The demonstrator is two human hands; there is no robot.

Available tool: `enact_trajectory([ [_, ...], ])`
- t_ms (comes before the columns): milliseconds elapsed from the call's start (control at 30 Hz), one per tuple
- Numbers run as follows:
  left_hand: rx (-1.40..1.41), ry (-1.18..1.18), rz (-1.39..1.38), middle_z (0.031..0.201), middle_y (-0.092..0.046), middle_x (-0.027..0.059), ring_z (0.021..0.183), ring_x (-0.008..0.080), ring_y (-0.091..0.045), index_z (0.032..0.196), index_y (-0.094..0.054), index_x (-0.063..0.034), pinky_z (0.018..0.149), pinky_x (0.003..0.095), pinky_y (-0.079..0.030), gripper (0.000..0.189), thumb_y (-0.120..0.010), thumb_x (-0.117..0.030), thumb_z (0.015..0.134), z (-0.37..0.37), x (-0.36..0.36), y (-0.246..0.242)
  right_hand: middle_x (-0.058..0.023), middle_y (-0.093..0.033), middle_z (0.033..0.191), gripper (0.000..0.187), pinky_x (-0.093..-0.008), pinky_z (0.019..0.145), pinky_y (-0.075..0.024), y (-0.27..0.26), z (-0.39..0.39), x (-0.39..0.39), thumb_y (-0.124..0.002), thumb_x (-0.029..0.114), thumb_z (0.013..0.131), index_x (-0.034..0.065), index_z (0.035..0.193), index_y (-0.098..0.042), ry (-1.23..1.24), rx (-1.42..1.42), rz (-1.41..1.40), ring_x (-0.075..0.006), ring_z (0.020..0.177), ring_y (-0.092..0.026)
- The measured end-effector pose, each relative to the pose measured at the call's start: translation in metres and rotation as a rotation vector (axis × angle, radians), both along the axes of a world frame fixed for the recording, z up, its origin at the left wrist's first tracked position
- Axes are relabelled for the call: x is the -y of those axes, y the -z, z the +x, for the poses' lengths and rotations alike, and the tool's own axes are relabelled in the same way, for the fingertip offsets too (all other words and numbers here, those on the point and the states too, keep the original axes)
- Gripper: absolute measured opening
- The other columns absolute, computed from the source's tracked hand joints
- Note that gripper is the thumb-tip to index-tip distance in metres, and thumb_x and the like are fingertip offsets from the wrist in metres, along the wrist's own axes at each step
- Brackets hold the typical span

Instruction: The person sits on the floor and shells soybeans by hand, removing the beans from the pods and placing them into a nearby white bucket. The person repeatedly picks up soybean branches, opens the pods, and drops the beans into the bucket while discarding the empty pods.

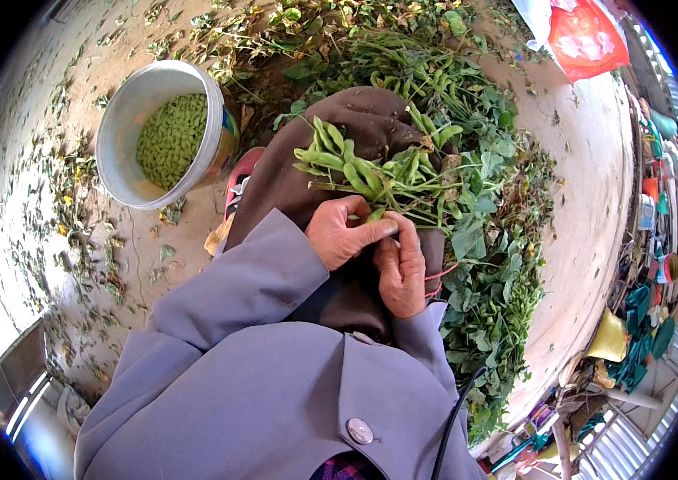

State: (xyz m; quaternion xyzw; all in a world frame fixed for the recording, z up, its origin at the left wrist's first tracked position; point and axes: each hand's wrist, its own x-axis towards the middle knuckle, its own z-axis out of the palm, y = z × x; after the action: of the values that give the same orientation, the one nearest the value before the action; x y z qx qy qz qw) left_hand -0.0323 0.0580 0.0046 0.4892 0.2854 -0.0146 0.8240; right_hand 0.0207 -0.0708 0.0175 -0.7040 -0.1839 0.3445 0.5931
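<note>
Over my lap, my left hand (342,234) pinches a green soybean pod (377,214) between thumb and bent fingers. The fingertips of my right hand (402,267) meet the left thumb at this same pod, most of which the fingers hide. Just beyond both hands, a bunch of soybean stems with plump green pods (366,171) rests across my brown-trousered knees (351,111). To the left on the floor stands a plastic bucket (112,144), partly filled with shelled green beans (172,141).
Uprooted soybean plants (477,228) lie heaped beyond my knees and along my right. Dry leaves (66,210) litter the concrete floor (147,252). A red and white plastic bag (588,42) is at the upper right. Mixed household items (636,312) line the right wall.
</note>
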Motion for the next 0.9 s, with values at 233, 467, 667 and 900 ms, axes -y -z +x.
enact_trajectory([
  [233, -0.011, 0.025, 0.012, 0.057, -0.051, 0.0007, 0.042, 0.0046, -0.04, 0.084, -0.058, -0.0019, 0.038, 0.0185, -0.03, 0.02, -0.06, -0.022, 0.081, -0.006, -0.002, 0.001, 0.0002, -0.046, 0.085, 0.028, -0.0174, 0.066, -0.0359, 0.002, -0.001, 0.0, -0.039, -0.002, 0.087, 0.0021, 0.114, -0.044, -0.006, 0.019, -0.01, -0.0063, 0.071, -0.04],
  [467, -0.028, 0.054, -0.323, 0.06, -0.054, 0.0051, 0.039, 0.0067, -0.04, 0.097, -0.056, -0.0006, 0.036, 0.0186, -0.03, 0.023, -0.053, -0.016, 0.08, -0.015, -0.01, 0.006, 0.0036, -0.043, 0.076, 0.027, -0.0162, 0.058, -0.0323, 0.003, 0.0, 0.001, -0.04, 0.001, 0.088, 0.0035, 0.114, -0.043, 0.001, -0.033, 0.019, -0.0043, 0.064, -0.036],
  [667, -0.048, 0.092, -0.329, 0.064, -0.054, 0.0063, 0.041, 0.007, -0.042, 0.105, -0.055, -0.0006, 0.036, 0.0189, -0.031, 0.032, -0.041, -0.006, 0.076, -0.015, -0.013, 0.0, 0.0053, -0.04, 0.071, 0.027, -0.0164, 0.052, -0.029, -0.001, 0.001, 0.001, -0.04, 0.002, 0.088, 0.0046, 0.115, -0.043, 0.006, -0.069, 0.024, -0.0034, 0.059, -0.033],
  [900, -0.075, -0.073, -0.248, 0.059, -0.052, 0.0032, 0.04, 0.0065, -0.04, 0.098, -0.058, -0.0032, 0.035, 0.0185, -0.028, 0.022, -0.047, -0.013, 0.081, -0.022, -0.022, -0.001, 0.0054, -0.037, 0.068, 0.03, -0.0174, 0.051, -0.0275, 0.0, 0.004, 0.007, -0.039, 0.003, 0.089, 0.0053, 0.119, -0.04, 0.05, -0.177, 0.144, -0.0036, 0.058, -0.032],
])
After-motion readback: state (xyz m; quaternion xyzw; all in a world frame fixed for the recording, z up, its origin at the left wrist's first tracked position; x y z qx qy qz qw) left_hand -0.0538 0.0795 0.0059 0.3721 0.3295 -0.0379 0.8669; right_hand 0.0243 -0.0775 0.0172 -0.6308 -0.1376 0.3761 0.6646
